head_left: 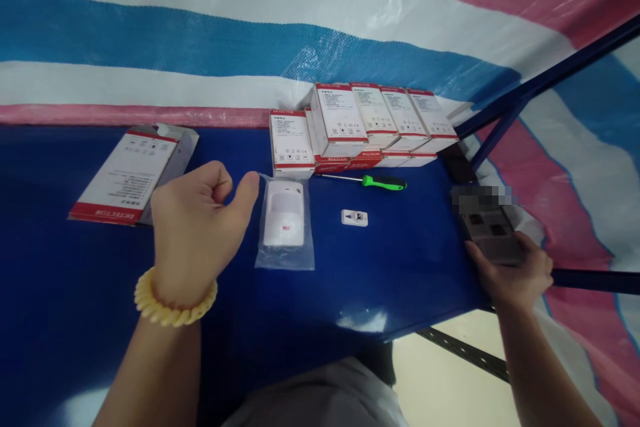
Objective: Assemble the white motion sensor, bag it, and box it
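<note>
My left hand (200, 220) is raised over the table, its fingers curled in and the thumb sticking out, with nothing visible in it. Just right of its thumb tip lies a white motion detector (284, 213) in a clear plastic bag. At the table's right edge my right hand (520, 273) grips a flat grey phone (493, 230), its upper part blurred out. Between the hands, a small white plastic part (355, 217) lies on the table. Behind it is a screwdriver (385, 183) with a green and black handle.
White and red detector boxes (340, 113) are stacked at the back of the blue table (320, 307). An opened box (127, 173) lies at the left. A dark object (457, 163) sits by the blue frame bar (500, 130). Striped sheeting (225, 33) hangs behind.
</note>
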`<state>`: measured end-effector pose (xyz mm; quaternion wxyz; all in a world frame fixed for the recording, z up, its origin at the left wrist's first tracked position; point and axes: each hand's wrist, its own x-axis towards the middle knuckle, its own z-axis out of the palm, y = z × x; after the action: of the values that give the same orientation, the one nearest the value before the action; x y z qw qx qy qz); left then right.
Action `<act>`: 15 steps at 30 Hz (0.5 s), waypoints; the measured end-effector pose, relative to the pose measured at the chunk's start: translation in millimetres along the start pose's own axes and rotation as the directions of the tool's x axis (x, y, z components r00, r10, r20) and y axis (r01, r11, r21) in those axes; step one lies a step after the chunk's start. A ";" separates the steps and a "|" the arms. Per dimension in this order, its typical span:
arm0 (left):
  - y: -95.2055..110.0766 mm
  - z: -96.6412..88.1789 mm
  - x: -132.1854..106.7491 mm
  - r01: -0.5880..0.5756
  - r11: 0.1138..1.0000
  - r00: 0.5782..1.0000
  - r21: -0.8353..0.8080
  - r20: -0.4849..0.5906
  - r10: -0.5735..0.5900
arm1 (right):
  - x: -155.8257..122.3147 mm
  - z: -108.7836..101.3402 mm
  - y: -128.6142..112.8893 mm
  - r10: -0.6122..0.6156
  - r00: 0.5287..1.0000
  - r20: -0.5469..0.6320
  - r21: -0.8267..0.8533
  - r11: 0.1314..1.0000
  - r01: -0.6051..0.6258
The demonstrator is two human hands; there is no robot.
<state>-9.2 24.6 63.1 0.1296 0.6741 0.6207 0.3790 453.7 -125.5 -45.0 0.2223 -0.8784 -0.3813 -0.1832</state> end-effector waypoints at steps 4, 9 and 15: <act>2.5 13.1 1.3 0.062 0.997 0.995 -0.053 -0.080 -0.066 | -0.5 1.3 2.6 -0.012 1.000 0.000 0.000 1.000 0.012; 2.9 21.3 8.2 0.068 0.993 0.996 -0.092 -0.049 -0.072 | -0.7 1.7 3.3 -0.030 1.000 -0.005 0.009 0.999 0.031; -10.9 25.6 16.8 0.077 0.996 0.997 -0.050 0.031 -0.075 | 0.0 1.5 3.0 -0.050 0.999 -0.011 0.027 0.998 0.050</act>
<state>-1.1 50.0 44.6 0.1699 0.6519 0.6341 0.3796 456.1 -126.5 -47.0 0.2315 -0.8645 -0.4045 -0.1882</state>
